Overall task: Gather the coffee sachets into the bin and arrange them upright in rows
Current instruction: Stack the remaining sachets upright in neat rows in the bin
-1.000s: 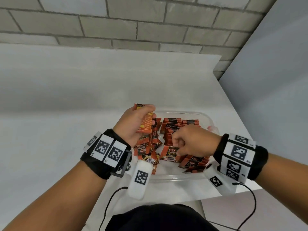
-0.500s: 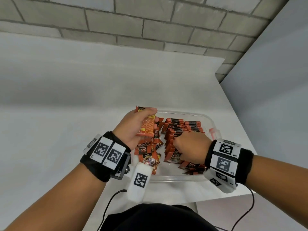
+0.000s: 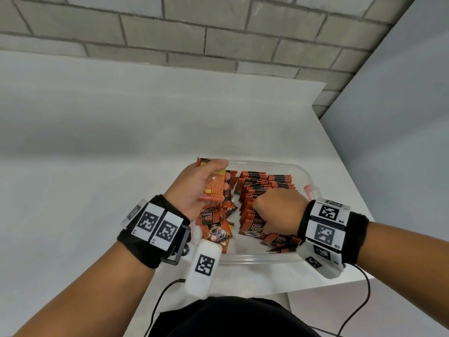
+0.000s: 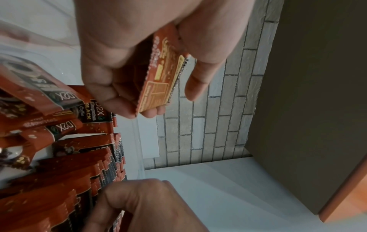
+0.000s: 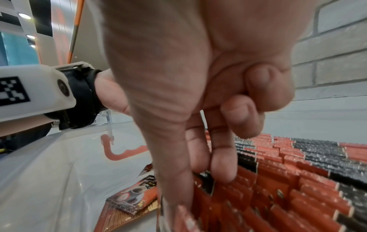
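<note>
Left hand (image 3: 194, 188) fingers pinch one glossy orange sachet (image 3: 215, 184); right hand (image 3: 279, 210) fingers curl into upright foil sachets (image 3: 264, 183) inside one clear plastic bin (image 3: 301, 171).

Head view: high, looking forward and steeply down over both forearms onto the clear bin (image 3: 301, 175) at the near right corner of the white table (image 3: 97, 190), brick wall (image 3: 218, 32) beyond. Left wrist view: rolled sideways, very close along the left hand (image 4: 151, 51), facing that wall. Right wrist view: low inside the bin, tight behind the right hand (image 5: 198, 78); all three share the upright sachet rows (image 5: 298, 180).
</note>
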Tool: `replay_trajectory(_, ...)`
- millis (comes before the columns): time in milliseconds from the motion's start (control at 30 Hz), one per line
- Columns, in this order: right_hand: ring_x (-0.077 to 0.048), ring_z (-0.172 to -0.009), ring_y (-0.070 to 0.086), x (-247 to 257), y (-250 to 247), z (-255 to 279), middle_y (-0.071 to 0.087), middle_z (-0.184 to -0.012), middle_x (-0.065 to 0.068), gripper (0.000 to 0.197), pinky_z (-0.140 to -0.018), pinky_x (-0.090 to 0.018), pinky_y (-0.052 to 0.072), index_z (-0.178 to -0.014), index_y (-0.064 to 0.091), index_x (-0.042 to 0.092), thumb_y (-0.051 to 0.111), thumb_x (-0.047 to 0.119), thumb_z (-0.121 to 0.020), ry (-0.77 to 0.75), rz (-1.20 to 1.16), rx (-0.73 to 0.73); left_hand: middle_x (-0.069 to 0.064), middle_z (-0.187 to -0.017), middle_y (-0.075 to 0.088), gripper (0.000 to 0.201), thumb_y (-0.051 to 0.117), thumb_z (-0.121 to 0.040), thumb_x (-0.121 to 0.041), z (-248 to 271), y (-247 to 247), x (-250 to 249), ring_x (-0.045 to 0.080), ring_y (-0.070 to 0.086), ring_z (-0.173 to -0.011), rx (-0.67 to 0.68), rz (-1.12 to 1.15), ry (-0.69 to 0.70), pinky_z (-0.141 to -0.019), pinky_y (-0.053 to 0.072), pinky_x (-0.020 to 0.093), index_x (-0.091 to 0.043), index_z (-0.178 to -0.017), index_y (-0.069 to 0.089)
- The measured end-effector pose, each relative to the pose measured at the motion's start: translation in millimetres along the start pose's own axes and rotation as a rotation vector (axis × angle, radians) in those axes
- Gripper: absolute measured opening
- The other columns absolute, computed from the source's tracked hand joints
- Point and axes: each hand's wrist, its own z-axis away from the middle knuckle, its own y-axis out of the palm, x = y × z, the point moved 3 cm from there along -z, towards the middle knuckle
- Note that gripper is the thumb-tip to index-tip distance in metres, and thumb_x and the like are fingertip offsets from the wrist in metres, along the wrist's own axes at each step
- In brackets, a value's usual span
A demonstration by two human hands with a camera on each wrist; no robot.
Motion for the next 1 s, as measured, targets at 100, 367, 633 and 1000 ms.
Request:
replay_trajectory(100,-0.020,-0.066,0.052,0.0,-4.0,4.2,0.047,-0.066,0.002,0.029,-0.049,-0.025,0.039,-0.078,0.052,0.014,0.070,0.037,-0.082,-0.006,-0.047,-0.022,0.007,-0.081,0.066,0.017,0.056,-0.091,-0.019,0.5,-1.0,1.4,0.018,0.061,-0.066,-0.009,0.022,-0.016,-0.056,0.049,0.029,-0.013,-0.106,0.060)
replay_trajectory(367,0.006,-0.062,0.053,-35.9,-32.8,24.9,0.062,-0.094,0.012,0.028,-0.064,-0.016,0.039,-0.110,0.056,0.031,0.062,0.043,-0.086,0.009,-0.835,-0.451,0.013,-0.092,0.065,0.018,0.045,-0.090,0.006,7.3,12.1,2.5,0.024,0.067,-0.079,0.080,0.027,-0.037,-0.068,0.059,0.039,-0.007,-0.102,0.052)
replay_trajectory(633,-0.009,-0.064,0.055,-43.2,-36.4,30.0,0.060,-0.076,0.011,0.014,-0.063,-0.021,0.045,-0.079,0.059,0.024,0.071,0.019,-0.083,-0.072,-1.099,-0.751,0.017,-0.104,0.066,0.025,0.060,-0.090,-0.024,5.2,32.3,3.3,0.028,0.068,-0.094,0.066,-0.041,-0.051,-0.078,0.057,0.040,-0.009,-0.109,0.059)
replay_trajectory(1000,-0.007,-0.083,0.056,-46.9,-15.4,32.7,0.054,-0.098,0.012,0.025,-0.069,-0.020,0.044,-0.092,0.053,0.032,0.074,0.033,-0.078,-0.055,-1.062,-0.708,0.020,-0.094,0.070,0.020,0.054,-0.090,0.002,-8.3,39.6,4.2,0.023,0.070,-0.074,-0.018,0.022,-0.045,-0.067,0.060,0.035,0.001,-0.110,0.059)
